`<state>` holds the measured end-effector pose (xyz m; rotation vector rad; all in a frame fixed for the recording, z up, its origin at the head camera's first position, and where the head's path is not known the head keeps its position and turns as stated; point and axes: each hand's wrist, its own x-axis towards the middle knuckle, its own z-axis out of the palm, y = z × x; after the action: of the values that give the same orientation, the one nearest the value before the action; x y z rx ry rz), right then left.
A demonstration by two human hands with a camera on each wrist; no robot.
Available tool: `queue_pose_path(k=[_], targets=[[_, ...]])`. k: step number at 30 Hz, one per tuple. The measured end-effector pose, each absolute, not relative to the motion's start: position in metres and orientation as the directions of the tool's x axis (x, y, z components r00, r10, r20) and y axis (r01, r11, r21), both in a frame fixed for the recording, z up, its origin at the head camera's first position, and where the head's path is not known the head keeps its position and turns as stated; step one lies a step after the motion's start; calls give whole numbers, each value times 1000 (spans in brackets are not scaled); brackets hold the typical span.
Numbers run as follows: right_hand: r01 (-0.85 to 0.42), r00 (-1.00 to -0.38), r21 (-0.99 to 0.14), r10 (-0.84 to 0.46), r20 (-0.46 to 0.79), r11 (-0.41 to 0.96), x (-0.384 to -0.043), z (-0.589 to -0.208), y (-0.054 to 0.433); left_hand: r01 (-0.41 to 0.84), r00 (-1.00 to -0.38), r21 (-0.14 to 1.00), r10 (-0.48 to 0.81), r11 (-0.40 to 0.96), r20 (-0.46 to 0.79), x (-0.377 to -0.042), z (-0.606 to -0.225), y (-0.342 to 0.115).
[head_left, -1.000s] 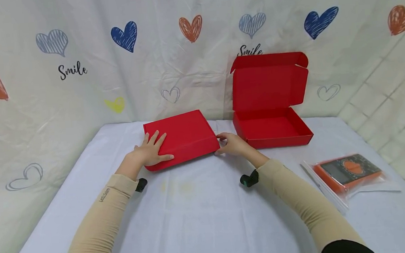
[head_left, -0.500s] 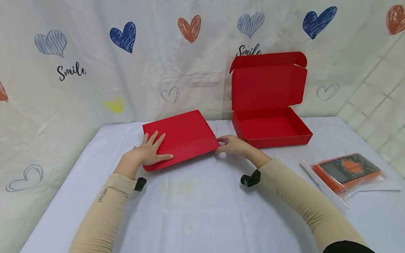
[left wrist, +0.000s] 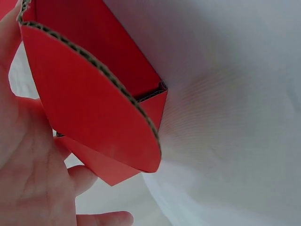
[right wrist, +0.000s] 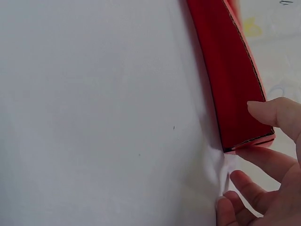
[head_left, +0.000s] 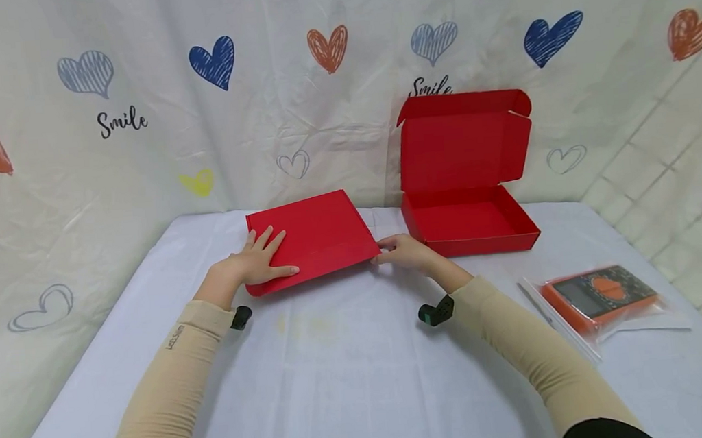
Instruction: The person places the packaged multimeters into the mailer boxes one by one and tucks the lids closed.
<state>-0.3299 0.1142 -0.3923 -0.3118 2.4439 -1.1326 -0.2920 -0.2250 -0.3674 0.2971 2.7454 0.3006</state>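
Note:
A red cardboard box (head_left: pixel 320 225) with its lid lowered lies at an angle on the white-covered table. My left hand (head_left: pixel 260 262) rests on its left part, fingers spread over the lid. In the left wrist view, a rounded side flap (left wrist: pixel 94 99) stands out from the box's end, near the palm. At the front right corner my right hand (head_left: pixel 407 252) pinches the box. The right wrist view shows the thumb on the red front panel (right wrist: pixel 230 80) and the index finger at the end edge. The box's inside is mostly hidden.
A second red box (head_left: pixel 483 245) stands open at the back right, its lid raised against the printed curtain (head_left: pixel 293 113). An orange multimeter (head_left: pixel 604 295) in a clear plastic bag lies at the right on the tablecloth (head_left: pixel 353 397).
The lid's front edge has come down slightly at the box's front. Both hands stay almost where they were on the box, and the view has shifted very slightly.

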Motion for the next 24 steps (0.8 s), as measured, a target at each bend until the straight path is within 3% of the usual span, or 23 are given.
queue_pose_path(k=[9, 18, 24], targets=[[-44, -893, -765, -369, -258, 642, -329, -391, 114, 160, -915, 226, 230, 961, -332, -282, -355, -219], [-69, -880, -850, -433, -195, 523, -333, -391, 109, 160, -917, 210, 224, 964, -329, -281, -361, -219], [-183, -863, -818, -488, -132, 545, -336, -391, 95, 166, -920, 220, 231, 961, -317, -285, -364, -222]])
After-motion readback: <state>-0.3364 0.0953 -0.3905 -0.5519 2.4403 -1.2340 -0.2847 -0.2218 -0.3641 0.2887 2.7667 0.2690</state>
